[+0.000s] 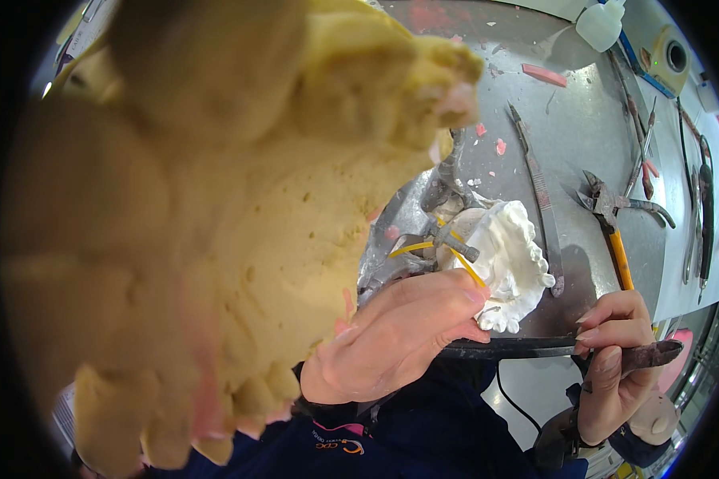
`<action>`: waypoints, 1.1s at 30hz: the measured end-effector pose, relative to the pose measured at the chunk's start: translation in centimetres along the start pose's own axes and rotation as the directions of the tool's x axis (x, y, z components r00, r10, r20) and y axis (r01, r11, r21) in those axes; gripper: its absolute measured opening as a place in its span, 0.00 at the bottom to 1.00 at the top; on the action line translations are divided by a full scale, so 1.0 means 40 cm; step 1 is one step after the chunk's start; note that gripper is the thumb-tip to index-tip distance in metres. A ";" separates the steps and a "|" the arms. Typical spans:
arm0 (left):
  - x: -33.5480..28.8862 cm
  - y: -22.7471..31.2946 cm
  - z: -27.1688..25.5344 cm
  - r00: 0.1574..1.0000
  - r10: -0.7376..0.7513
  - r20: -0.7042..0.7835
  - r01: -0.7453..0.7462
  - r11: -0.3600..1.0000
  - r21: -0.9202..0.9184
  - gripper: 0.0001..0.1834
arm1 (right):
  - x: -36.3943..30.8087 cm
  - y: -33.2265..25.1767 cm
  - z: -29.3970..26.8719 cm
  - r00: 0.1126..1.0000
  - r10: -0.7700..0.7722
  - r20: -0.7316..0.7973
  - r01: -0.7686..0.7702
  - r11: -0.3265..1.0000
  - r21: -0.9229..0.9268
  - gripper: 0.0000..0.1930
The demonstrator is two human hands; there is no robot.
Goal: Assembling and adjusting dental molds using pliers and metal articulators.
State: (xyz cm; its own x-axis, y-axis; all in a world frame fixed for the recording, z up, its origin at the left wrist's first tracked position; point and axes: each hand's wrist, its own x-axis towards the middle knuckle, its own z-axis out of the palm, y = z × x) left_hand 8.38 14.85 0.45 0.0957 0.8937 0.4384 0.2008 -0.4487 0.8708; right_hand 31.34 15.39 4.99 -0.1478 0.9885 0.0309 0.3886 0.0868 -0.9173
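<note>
A yellow dental cast (287,263), blurred and very close, fills the left side and hides much behind it. Beyond its edge my left hand (403,335) has its fingers bent together at the near edge of a white dental cast (507,255). Those fingertips rest against the cast's side. A grey metal articulator (455,242) with yellow elastic bands adjoins the white cast. At the lower right, my right hand (615,359) pinches a slim hand tool (653,356) with a dark-stained end. Its other end is hard to make out.
A knife with a metal handle (539,191) lies on the metal tabletop (567,136). Beyond are pliers (611,206) with an orange grip, several slim tools, a pink wax strip (544,75), a plastic bottle (599,26) and a beige device (668,60). Pink scraps dot the top.
</note>
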 end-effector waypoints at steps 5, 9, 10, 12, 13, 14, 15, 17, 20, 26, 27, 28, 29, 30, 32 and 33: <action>0.019 -0.001 0.010 0.999 0.013 -0.051 -0.014 1.000 -0.023 0.24 | -0.002 -0.004 0.001 1.000 0.006 0.008 -0.006 1.000 -0.016 0.16; 0.040 0.029 -0.003 0.999 -0.045 -0.009 0.046 0.984 0.171 0.16 | -0.005 -0.011 0.014 0.992 0.067 -0.105 -0.066 0.998 0.018 0.15; 0.043 0.035 -0.006 0.999 -0.044 -0.009 0.045 0.984 0.172 0.16 | -0.004 -0.012 0.015 0.992 0.068 -0.105 -0.066 0.998 0.018 0.15; 0.047 0.037 -0.010 0.999 -0.043 0.018 0.037 0.968 0.249 0.16 | -0.004 -0.013 0.017 0.993 0.072 -0.099 -0.070 0.997 0.018 0.15; 0.045 0.029 -0.012 0.999 -0.043 0.018 0.038 0.968 0.247 0.16 | -0.004 -0.012 0.018 0.993 0.077 -0.093 -0.076 0.997 0.016 0.15; 0.042 0.020 -0.012 0.999 -0.013 0.031 0.005 0.972 0.235 0.17 | -0.005 -0.012 0.018 0.993 0.078 -0.093 -0.077 0.997 0.015 0.15; 0.040 0.015 -0.012 0.999 0.018 0.043 -0.027 0.975 0.222 0.17 | -0.007 -0.011 0.017 0.992 0.081 -0.101 -0.081 0.997 0.007 0.16; 0.035 0.013 -0.012 0.999 0.014 0.042 -0.023 0.974 0.223 0.17 | -0.008 -0.011 0.018 0.991 0.084 -0.108 -0.085 0.996 -0.001 0.16; 0.034 0.016 -0.014 0.999 0.007 0.035 -0.014 0.976 0.216 0.17 | -0.007 -0.015 0.023 0.991 0.083 -0.106 -0.083 0.997 0.011 0.16; 0.035 0.012 -0.011 0.999 0.040 -0.011 -0.037 0.980 0.197 0.16 | -0.009 -0.021 0.032 0.989 0.083 -0.123 -0.080 0.996 0.025 0.18; 0.037 0.014 -0.010 0.999 0.039 -0.014 -0.035 0.977 0.209 0.16 | -0.010 -0.021 0.031 0.989 0.082 -0.122 -0.079 0.997 0.027 0.18; 0.037 0.013 -0.009 0.999 0.038 -0.016 -0.034 0.978 0.208 0.16 | -0.010 -0.021 0.030 0.989 0.080 -0.121 -0.077 0.997 0.029 0.18; 0.037 0.010 -0.006 0.998 0.056 -0.025 -0.050 0.978 0.203 0.16 | -0.011 -0.021 0.030 0.989 0.081 -0.124 -0.079 0.997 0.027 0.18; 0.036 0.008 -0.004 0.997 0.073 -0.036 -0.065 0.978 0.199 0.16 | -0.012 -0.021 0.030 0.988 0.081 -0.129 -0.079 0.997 0.024 0.18; 0.033 0.007 -0.002 0.995 0.086 -0.043 -0.076 0.975 0.208 0.16 | -0.013 -0.019 0.032 0.988 0.079 -0.131 -0.077 0.997 0.024 0.18; 0.031 0.006 -0.003 0.994 0.099 -0.050 -0.086 0.971 0.221 0.16 | -0.012 -0.017 0.034 0.989 0.072 -0.129 -0.069 0.997 0.026 0.18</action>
State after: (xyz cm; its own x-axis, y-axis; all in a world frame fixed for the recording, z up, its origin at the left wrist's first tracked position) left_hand 8.45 15.85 1.25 0.0662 0.8435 0.5331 0.4027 -0.5114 0.7592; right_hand 29.92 14.68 5.07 -0.0007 0.9999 0.0157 0.3744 0.0148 -0.9271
